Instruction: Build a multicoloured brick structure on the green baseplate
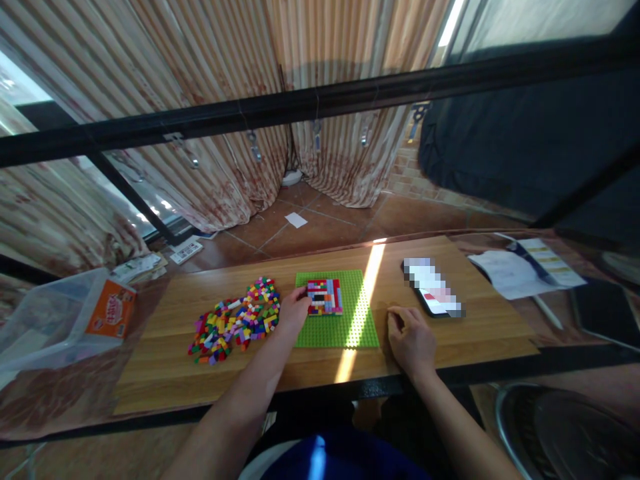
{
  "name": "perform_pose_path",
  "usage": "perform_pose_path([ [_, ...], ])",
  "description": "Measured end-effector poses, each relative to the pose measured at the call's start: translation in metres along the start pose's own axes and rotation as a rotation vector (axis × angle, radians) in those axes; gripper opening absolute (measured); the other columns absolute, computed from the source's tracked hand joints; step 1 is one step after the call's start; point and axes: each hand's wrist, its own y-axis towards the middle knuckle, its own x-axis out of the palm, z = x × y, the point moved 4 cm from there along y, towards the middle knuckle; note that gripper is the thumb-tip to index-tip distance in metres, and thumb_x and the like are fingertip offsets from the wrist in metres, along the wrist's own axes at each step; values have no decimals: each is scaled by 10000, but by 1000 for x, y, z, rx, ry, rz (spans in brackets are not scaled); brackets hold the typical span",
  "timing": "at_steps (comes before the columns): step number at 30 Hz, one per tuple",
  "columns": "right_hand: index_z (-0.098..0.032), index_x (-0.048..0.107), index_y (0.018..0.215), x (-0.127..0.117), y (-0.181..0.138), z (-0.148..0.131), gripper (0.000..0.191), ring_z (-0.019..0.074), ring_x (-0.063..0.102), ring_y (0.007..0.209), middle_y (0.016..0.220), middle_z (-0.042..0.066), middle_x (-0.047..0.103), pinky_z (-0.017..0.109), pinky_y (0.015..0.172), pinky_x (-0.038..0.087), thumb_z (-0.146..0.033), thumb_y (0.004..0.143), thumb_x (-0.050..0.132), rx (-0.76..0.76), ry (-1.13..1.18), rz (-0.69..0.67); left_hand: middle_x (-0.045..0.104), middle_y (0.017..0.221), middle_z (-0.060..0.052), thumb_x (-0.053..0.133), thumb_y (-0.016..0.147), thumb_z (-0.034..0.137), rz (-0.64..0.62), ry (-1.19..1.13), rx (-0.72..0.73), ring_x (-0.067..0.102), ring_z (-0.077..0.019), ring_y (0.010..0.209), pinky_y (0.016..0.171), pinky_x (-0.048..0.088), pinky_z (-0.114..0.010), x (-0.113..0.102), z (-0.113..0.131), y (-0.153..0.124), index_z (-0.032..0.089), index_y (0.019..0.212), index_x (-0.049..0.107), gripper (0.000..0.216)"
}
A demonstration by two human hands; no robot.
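A green studded baseplate (320, 338) lies on the wooden table in front of me. On it stands a low, roughly square build of coloured toy bricks (330, 298), mostly red, purple and white, with a dark gap near its middle. My left hand (294, 308) is at the left side of the build, fingers closed and touching its edge; whatever is between the fingertips is hidden. To the right of the baseplate my right hand (411, 337) rests on the table with its fingers curled in, and nothing shows in them. A pile of loose toy bricks (235, 323) spreads out left of the baseplate.
A smartphone (433, 287) lies on the table (165, 360) at the right. Beyond that end are papers (510, 273). A clear plastic bin (55, 320) with an orange label stands at the left. A dark metal bar (320, 100) crosses in front of the curtains.
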Motion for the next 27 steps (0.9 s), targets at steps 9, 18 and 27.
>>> perform_pose_path([
  [9, -197, 703, 949, -2, 0, 0, 272, 195, 583, 782, 976, 84, 677, 297, 613, 346, -319, 896, 466, -23, -37, 0, 761, 926, -44, 556, 752, 69, 47, 43, 19, 695, -208, 885, 818, 534, -317, 6, 3, -1, 164, 953, 740, 289],
  [18, -190, 715, 974, 0, 1, 10, 268, 183, 542, 712, 987, 93, 671, 307, 604, 335, -310, 878, 497, -63, -126, -7, 716, 1038, -107, 606, 791, 106, 178, 112, 104, 669, -196, 890, 849, 530, -325, -4, 2, -28, 132, 1081, 680, 300],
  [27, -178, 723, 1003, 2, 1, 16, 313, 207, 557, 743, 1009, 106, 679, 319, 614, 346, -345, 874, 493, -72, -177, -5, 676, 1016, -60, 550, 832, 64, 279, 380, 326, 640, -164, 869, 800, 539, -303, -85, -16, -84, 174, 1075, 636, 281],
])
